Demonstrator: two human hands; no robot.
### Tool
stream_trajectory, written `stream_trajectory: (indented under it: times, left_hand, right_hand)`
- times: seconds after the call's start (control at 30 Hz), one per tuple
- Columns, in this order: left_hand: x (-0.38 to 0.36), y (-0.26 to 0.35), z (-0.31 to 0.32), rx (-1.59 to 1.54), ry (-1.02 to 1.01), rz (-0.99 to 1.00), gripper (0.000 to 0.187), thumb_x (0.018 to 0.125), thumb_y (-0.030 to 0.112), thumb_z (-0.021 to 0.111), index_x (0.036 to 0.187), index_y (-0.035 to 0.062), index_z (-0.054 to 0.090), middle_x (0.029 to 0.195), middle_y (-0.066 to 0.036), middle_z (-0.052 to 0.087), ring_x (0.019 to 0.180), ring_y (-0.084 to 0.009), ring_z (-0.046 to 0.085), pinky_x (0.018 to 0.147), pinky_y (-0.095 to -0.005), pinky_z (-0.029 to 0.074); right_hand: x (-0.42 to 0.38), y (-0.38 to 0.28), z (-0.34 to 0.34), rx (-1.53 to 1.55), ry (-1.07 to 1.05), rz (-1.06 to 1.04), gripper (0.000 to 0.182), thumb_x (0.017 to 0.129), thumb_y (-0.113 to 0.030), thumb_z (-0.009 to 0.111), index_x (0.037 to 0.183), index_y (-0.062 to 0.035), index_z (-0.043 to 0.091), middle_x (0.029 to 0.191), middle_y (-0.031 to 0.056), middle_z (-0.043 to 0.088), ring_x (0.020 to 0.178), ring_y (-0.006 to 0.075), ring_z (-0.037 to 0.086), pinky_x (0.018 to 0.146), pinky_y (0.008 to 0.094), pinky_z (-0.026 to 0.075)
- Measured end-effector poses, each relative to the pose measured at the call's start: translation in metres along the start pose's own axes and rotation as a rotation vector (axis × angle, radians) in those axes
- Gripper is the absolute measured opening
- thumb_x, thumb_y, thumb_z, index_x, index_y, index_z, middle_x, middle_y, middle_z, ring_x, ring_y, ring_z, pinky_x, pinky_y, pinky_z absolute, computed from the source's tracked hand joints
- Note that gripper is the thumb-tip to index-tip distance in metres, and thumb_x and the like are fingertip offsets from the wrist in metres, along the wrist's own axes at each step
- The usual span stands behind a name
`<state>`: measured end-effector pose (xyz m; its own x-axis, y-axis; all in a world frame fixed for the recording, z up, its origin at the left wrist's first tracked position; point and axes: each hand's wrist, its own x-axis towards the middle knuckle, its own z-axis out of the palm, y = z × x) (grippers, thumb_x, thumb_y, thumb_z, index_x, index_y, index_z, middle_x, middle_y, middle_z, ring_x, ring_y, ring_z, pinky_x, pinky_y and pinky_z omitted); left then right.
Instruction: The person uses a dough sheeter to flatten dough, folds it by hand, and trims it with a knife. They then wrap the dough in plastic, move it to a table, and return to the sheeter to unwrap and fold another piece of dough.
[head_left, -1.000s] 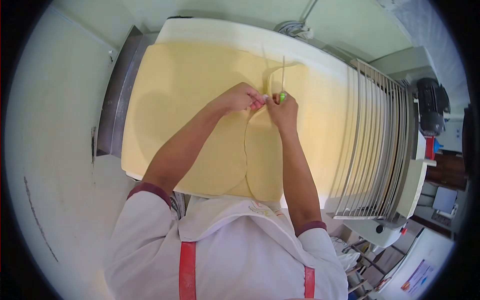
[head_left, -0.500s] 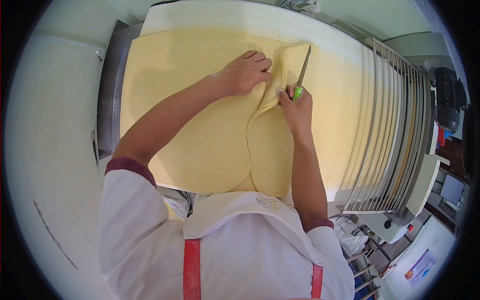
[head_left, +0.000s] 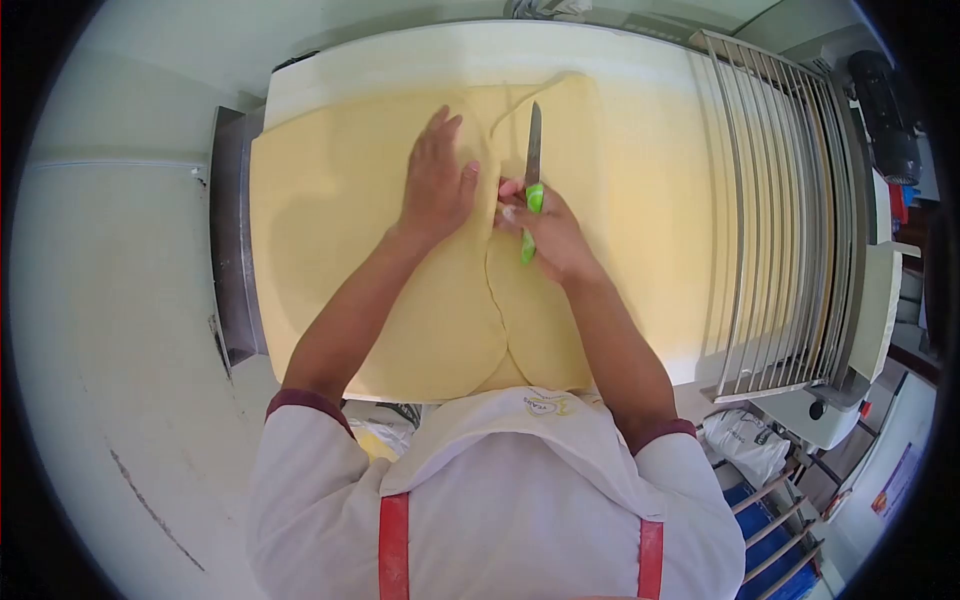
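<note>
A large sheet of pale yellow dough (head_left: 340, 230) lies on the work surface, with a seam where its two parts meet near the middle. My left hand (head_left: 438, 178) rests on the dough just left of the seam, its fingers spread and holding nothing. Right of the seam, my right hand (head_left: 545, 230) holds a knife (head_left: 534, 150) by its green handle, blade pointing away from me. Its thumb and fingertips touch the dough's edge at the seam.
A metal rack of parallel bars (head_left: 780, 220) stands at the right end of the white work surface (head_left: 650, 60). Behind it is a dark motor (head_left: 885, 118). A metal edge piece (head_left: 232, 240) borders the left side. Plastic bags (head_left: 745, 445) lie below right.
My left hand has moved left and opened flat on the dough. My right hand has shifted left and down with the knife. The raised dough flap now lies flatter. The camera view has shifted slightly.
</note>
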<state>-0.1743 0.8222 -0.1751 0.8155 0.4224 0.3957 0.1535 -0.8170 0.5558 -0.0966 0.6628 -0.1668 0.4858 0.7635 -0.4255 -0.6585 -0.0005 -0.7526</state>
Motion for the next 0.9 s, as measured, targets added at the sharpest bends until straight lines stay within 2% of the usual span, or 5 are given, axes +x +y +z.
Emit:
stream_trajectory:
  times: [0.17, 0.37, 0.47, 0.57, 0.9]
  left_hand:
    - [-0.008, -0.009, 0.010, 0.243, -0.275, -0.020, 0.050, 0.100, 0.030, 0.034, 0.142, 0.0032, 0.037, 0.150, -0.021, 0.029, 0.141, -0.0347, 0.025, 0.115, -0.0476, 0.018]
    - [0.000, 0.009, 0.002, 0.186, -0.164, -0.078, 0.040, 0.092, 0.027, 0.054, 0.121, 0.0010, 0.051, 0.123, -0.019, 0.054, 0.117, -0.0360, 0.050, 0.099, -0.0492, 0.037]
    - [0.026, 0.044, -0.006, 0.034, -0.327, -0.483, 0.037, 0.084, 0.029, 0.066, 0.105, 0.0018, 0.053, 0.101, -0.015, 0.060, 0.095, -0.0335, 0.059, 0.083, -0.0459, 0.046]
    - [0.031, 0.050, 0.007, 0.221, -0.340, -0.451, 0.041, 0.079, 0.032, 0.069, 0.101, 0.0022, 0.051, 0.095, -0.016, 0.060, 0.089, -0.0326, 0.061, 0.077, -0.0423, 0.049]
    - [0.027, 0.025, 0.015, 0.057, -0.191, -0.494, 0.018, 0.085, 0.019, 0.063, 0.090, 0.0022, 0.064, 0.082, -0.012, 0.067, 0.076, -0.0266, 0.065, 0.072, -0.0397, 0.050]
  right_hand:
    - [-0.033, 0.025, 0.010, 0.056, 0.052, 0.069, 0.021, 0.084, 0.010, 0.050, 0.100, -0.0032, 0.054, 0.132, 0.0184, 0.049, 0.122, 0.0258, 0.051, 0.098, 0.0352, 0.045]
    - [-0.066, 0.010, -0.005, -0.006, -0.075, 0.125, 0.015, 0.089, 0.002, 0.054, 0.103, -0.0017, 0.051, 0.099, 0.0076, 0.055, 0.097, 0.0197, 0.059, 0.088, 0.0306, 0.050]
    - [-0.056, -0.021, -0.020, -0.313, 0.207, 0.128, 0.014, 0.093, -0.007, 0.052, 0.105, -0.0014, 0.051, 0.097, 0.0104, 0.059, 0.096, 0.0224, 0.060, 0.083, 0.0337, 0.050]
    - [-0.029, -0.023, -0.034, -0.756, 0.312, -0.324, 0.021, 0.093, -0.014, 0.052, 0.110, -0.0005, 0.049, 0.095, 0.0153, 0.061, 0.092, 0.0296, 0.061, 0.080, 0.0381, 0.048]
    - [0.059, -0.071, -0.026, -1.438, 0.046, -0.292, 0.029, 0.088, -0.014, 0.049, 0.113, -0.0090, 0.063, 0.104, 0.0164, 0.062, 0.093, 0.0343, 0.061, 0.082, 0.0463, 0.048]
